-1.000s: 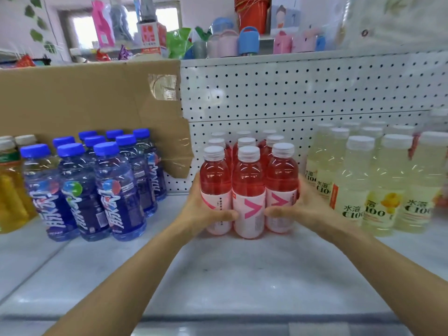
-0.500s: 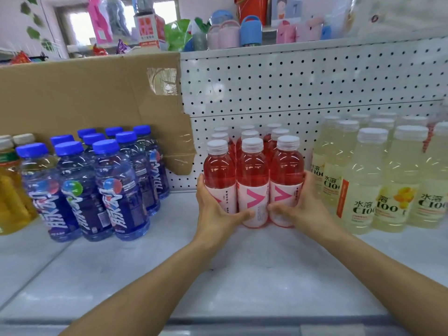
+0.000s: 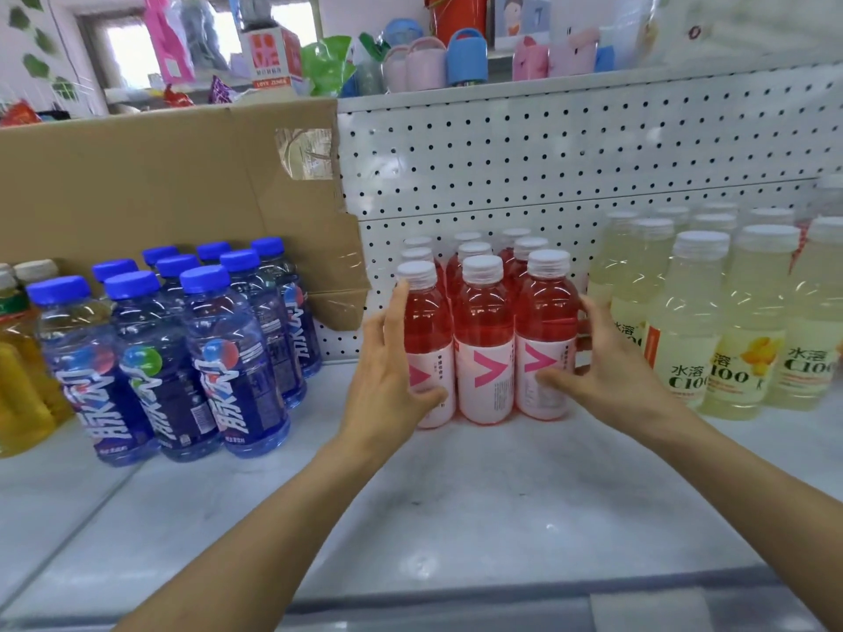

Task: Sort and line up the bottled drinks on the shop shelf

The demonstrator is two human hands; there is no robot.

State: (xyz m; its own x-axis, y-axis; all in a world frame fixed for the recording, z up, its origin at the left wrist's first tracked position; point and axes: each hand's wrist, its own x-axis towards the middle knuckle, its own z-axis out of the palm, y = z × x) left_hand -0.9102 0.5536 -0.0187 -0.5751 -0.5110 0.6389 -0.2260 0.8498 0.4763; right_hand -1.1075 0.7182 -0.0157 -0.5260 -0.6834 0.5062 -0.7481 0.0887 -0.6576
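Observation:
Several pink drink bottles with white caps stand in a tight block of three columns in the middle of the white shelf, close to the pegboard. My left hand lies flat against the left front bottle, fingers straight and pointing up, thumb across its label. My right hand presses the right front bottle from the other side, thumb on its label. Blue-capped blue bottles stand grouped to the left. Pale yellow C100 bottles stand to the right.
Yellow drink bottles sit at the far left edge. A cardboard sheet leans behind the blue bottles. The white pegboard backs the shelf, and an upper shelf holds colourful goods. Bare shelf surface lies in front of the bottles.
The pink bottle block has slid back toward the pegboard between both hands. My left hand's fingers have straightened upward along the left bottle.

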